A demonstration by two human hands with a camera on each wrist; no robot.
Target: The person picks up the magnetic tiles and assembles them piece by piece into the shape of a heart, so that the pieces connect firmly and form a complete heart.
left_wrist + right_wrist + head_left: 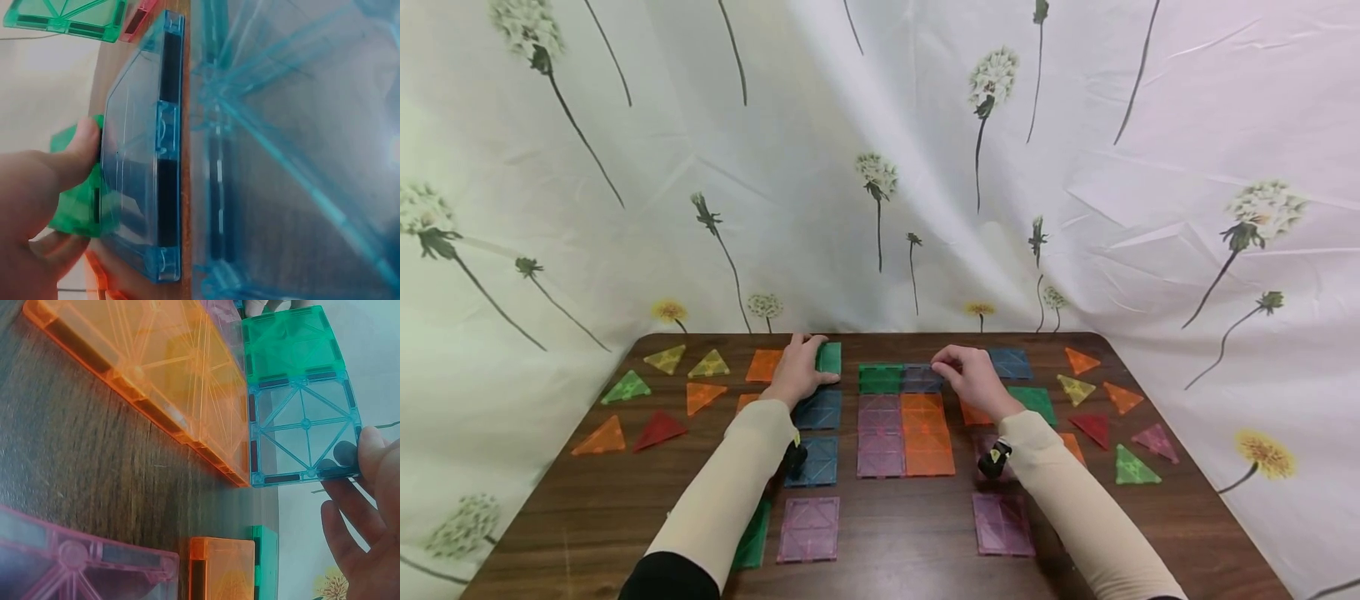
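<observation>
Left hand (794, 372) grips green tile (830, 358), right hand (976, 379) pinches blue tile (921, 380); probably light, stiff (slick, I'd guess), best held by edges

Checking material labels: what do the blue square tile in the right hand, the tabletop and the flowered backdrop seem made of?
Blue square tile: likely glossy plastic, being see-through with crossing ribs. Tabletop: wood or wood-look laminate, satin; brown grain shows, but that leaves it open. Flowered backdrop: fabric or plastic sheeting, slightly shiny, with creases and soft folds.
</observation>
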